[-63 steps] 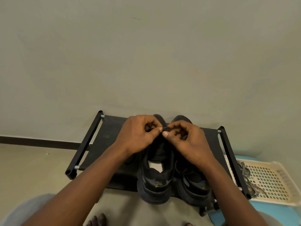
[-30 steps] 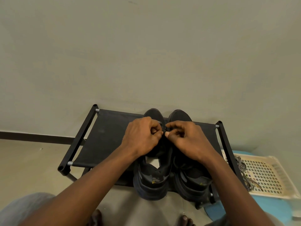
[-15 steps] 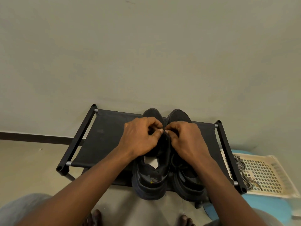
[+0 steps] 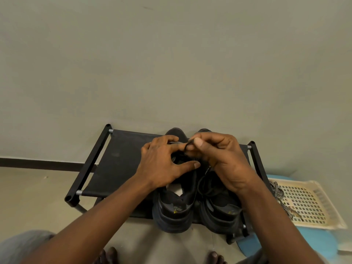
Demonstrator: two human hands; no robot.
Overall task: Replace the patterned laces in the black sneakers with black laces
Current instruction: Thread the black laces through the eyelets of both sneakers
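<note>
On a black shoe rack [image 4: 118,164] stand the black sneakers [image 4: 177,210]. The left hand [image 4: 162,164] rests on the left one, fingers spread, and the right hand [image 4: 222,159] pinches a black lace [image 4: 187,145] between thumb and fingers near the toes. Right of the rack, a cream basket [image 4: 323,199] holds the patterned laces [image 4: 279,193]; the floor [image 4: 38,197] is pale and the wall [image 4: 171,63] plain.

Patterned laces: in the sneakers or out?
Out. The patterned laces lie across the edge of the cream basket, apart from the sneakers; the right hand pinches a black lace above them.
</note>
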